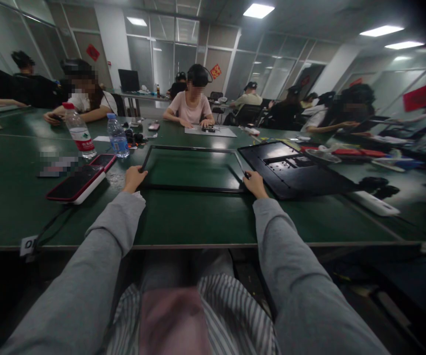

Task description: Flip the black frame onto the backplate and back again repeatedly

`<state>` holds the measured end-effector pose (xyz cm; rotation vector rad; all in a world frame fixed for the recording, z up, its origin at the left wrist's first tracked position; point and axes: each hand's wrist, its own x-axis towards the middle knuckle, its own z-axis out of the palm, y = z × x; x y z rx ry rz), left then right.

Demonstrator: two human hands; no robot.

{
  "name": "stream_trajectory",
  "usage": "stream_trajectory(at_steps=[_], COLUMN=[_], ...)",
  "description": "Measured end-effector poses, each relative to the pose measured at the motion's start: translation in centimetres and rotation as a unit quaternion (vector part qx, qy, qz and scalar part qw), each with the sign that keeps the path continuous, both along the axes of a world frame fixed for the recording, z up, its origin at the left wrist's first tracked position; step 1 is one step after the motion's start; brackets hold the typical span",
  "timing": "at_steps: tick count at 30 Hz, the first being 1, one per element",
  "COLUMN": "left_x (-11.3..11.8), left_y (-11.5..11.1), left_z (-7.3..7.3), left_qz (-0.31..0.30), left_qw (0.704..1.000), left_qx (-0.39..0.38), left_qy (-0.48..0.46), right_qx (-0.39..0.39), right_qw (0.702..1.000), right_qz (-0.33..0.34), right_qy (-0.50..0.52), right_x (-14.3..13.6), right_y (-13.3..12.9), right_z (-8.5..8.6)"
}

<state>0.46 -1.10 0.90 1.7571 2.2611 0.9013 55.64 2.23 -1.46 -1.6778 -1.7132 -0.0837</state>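
Note:
Between my hands is a thin black rectangular frame [194,189], like the bezel of a monitor, with the green tabletop showing through its opening. My left hand [134,178] is closed on the frame's left side. On the opposite side, my right hand [255,183] grips the right edge, thumb and fingers pinched around it. Just right of that hand lies a large black plastic panel [301,175], which looks like a monitor's back cover, with a recessed section and slots in its upper half. Whether the frame touches the table all along cannot be made out.
A red-rimmed phone [76,182] rests on a white power bank or similar block at left, near a red-capped bottle [81,135] and a blue-capped bottle [118,138]. A white power strip [375,203] lies at right. Opposite, a person [194,101] works at the green table [198,222].

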Motion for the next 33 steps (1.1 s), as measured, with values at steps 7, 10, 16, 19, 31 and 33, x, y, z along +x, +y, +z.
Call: stream_trajectory(at_steps=[7,10,16,19,31,33], left_x=[-0.06,-0.03,0.08,0.24,0.36,0.34], left_y=[-0.17,-0.19,-0.4,-0.6,-0.57,-0.45], left_z=[-0.17,-0.13,-0.01,0.09,0.37,0.34], left_qz=[0.003,0.001,-0.011,-0.004,-0.002,-0.006], left_qw=[0.997,0.995,0.993,0.994,0.997,0.998], left_qx=[-0.035,-0.044,-0.046,-0.034,-0.038,-0.03], left_qy=[0.067,0.085,0.106,0.109,0.064,0.048], right_qx=[-0.078,-0.107,-0.123,-0.107,-0.129,-0.102], right_qw=[0.996,0.992,0.989,0.992,0.992,0.995], right_qz=[-0.042,-0.059,-0.059,-0.059,-0.002,0.011], right_qy=[-0.026,-0.04,-0.062,-0.041,-0.005,0.014], right_x=[-0.06,-0.15,-0.08,0.01,0.32,0.06], right_y=[0.51,0.53,0.57,0.66,0.18,0.12], right_z=[-0.17,-0.17,-0.24,-0.21,0.17,0.08])
